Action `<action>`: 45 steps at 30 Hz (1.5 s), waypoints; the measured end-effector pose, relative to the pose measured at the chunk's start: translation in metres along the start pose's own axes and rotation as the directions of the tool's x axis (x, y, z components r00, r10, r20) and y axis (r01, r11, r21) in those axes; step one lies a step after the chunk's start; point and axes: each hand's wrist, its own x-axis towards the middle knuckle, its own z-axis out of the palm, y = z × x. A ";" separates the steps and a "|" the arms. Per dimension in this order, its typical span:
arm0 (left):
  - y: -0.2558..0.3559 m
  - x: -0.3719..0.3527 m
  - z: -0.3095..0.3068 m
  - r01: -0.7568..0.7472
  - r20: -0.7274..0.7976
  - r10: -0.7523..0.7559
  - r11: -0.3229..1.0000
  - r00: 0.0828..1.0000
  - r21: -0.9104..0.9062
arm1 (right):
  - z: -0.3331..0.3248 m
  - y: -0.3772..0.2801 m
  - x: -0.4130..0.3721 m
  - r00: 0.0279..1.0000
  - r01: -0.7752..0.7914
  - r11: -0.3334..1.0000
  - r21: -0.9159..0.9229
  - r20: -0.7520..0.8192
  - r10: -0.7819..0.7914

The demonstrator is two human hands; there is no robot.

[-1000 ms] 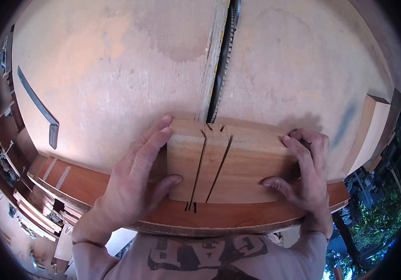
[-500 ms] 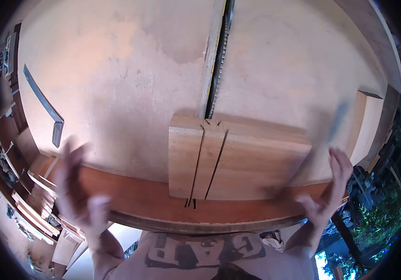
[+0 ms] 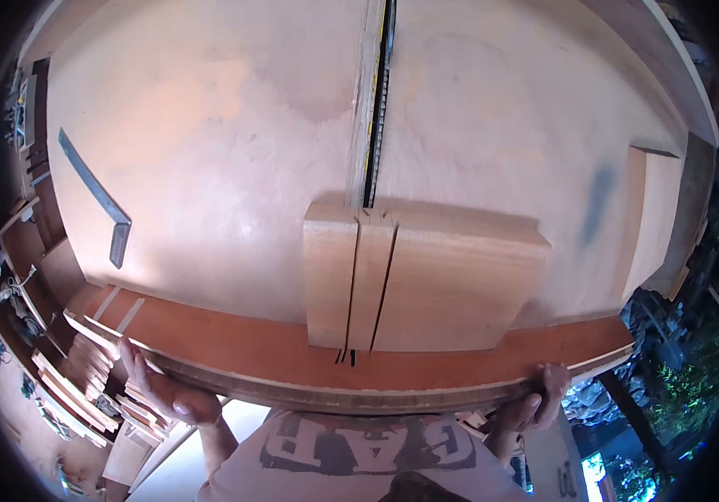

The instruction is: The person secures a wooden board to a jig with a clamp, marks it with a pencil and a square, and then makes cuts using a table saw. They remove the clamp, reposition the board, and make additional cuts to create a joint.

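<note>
A thick wooden block (image 3: 460,284) lies flat, reaching from the pale table (image 3: 209,167) onto its red-brown front rail (image 3: 234,343). Two dark lines, which look like saw cuts, run across its left part, with short pencil-like marks at the far end. My left hand (image 3: 171,397) rests against the rail's front edge at the left, fingers stretched and thumb apart. At the right, the fingers of my right hand (image 3: 539,402) curl over the same edge. Neither hand touches the block.
Behind the block a dark slot (image 3: 378,109) with a toothed strip runs away from me. A try square (image 3: 96,188) lies on the left. A wooden block (image 3: 652,217) sits at the right edge, near a bluish smear (image 3: 599,205). Wood strips (image 3: 66,393) are stacked below left.
Both hands have come down from the air above the front of the table to its front edge. The view has shifted slightly. The block stays in place.
</note>
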 end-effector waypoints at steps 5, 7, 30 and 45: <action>-0.006 -0.013 -0.004 -0.024 -0.081 0.015 0.993 0.997 -0.115 | 0.001 0.000 -0.009 0.998 -0.035 0.997 0.069 -0.058 0.039; -0.011 -0.020 -0.007 0.008 -0.085 -0.017 0.994 0.996 -0.111 | 0.000 -0.005 -0.015 0.999 -0.026 0.999 0.041 -0.038 0.028; 0.054 0.140 0.078 -0.139 0.561 0.371 0.901 0.740 -0.412 | 0.047 -0.057 0.180 0.892 0.289 0.956 0.044 0.351 -0.286; 0.073 0.146 0.140 -0.066 0.722 0.421 0.883 0.550 -0.464 | 0.095 -0.071 0.191 0.699 0.281 0.943 0.180 0.635 -0.330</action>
